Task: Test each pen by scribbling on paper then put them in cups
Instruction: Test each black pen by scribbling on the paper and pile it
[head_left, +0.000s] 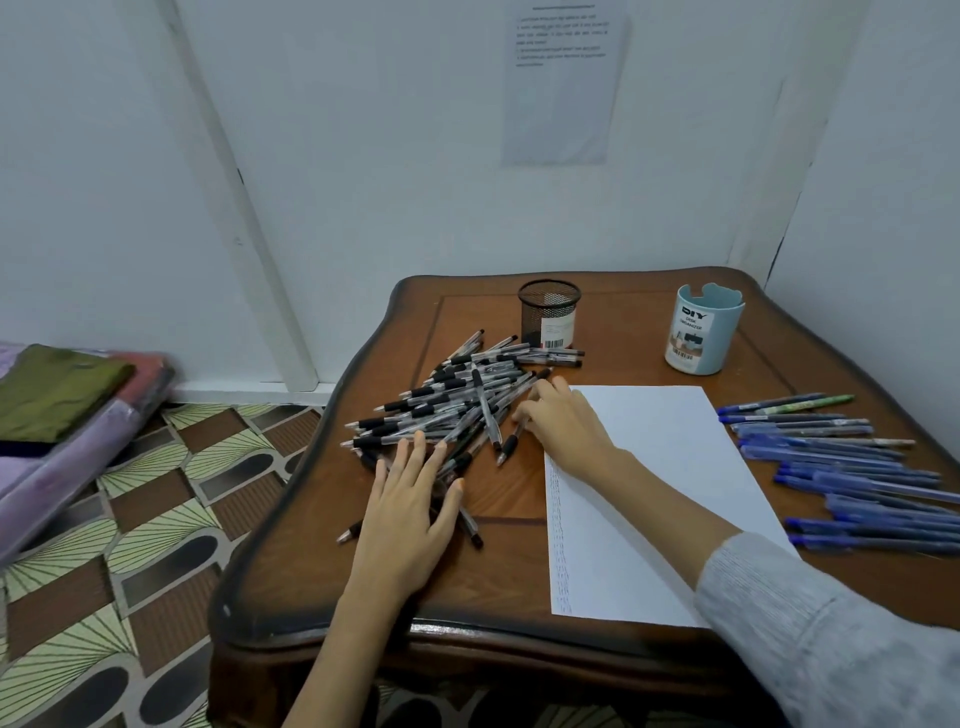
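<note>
Pens in two heaps on the brown wooden table: clear black-grip pens piled mid-frame, blue pens strewn at right edge, both too overlapped to count. One white paper sheet between them. Two cups above: black mesh cup, pale blue plastic cup. Left hand flat, fingers spread wide on the pile's lower edge. Right hand at its right edge, fingers curled round one black-grip pen.

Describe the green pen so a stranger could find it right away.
On the wooden table, look right of the white paper at the spread of blue pens. The green pen lies at its far edge, toward the light blue cup; it is the only green one.
</note>
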